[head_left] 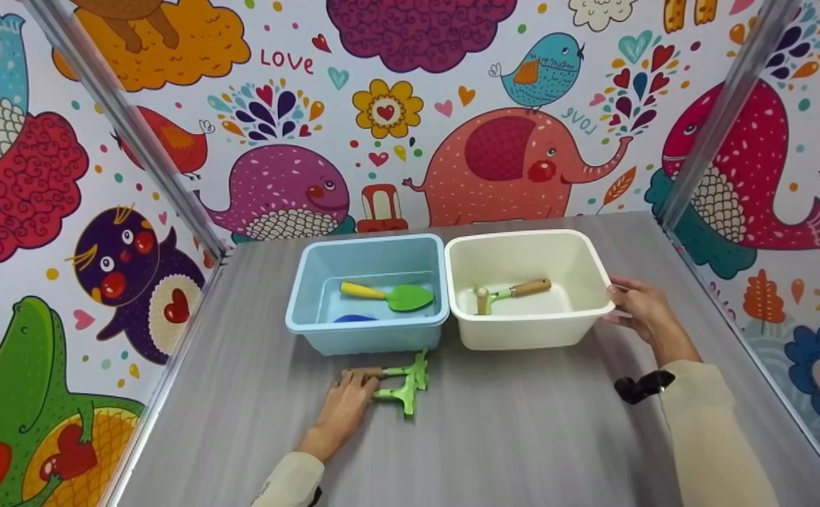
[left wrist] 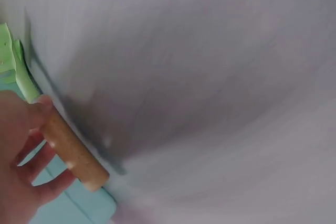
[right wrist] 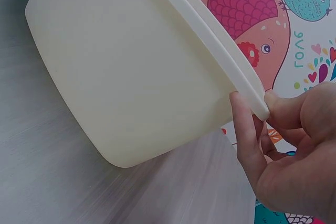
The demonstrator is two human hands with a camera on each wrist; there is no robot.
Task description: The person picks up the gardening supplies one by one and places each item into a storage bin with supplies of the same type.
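One green-headed, brown-handled tool: left fingers grip it; right fingers pinch cream tub.

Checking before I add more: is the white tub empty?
The white tub isn't empty: in the head view, at least one wooden-handled tool lies inside it.

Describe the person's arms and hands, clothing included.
Plain cream fabric sleeves end at both wrists. The left hand and right hand wear no gloves. A small, rounded black device sits at the right wrist; only a black edge shows by the left.
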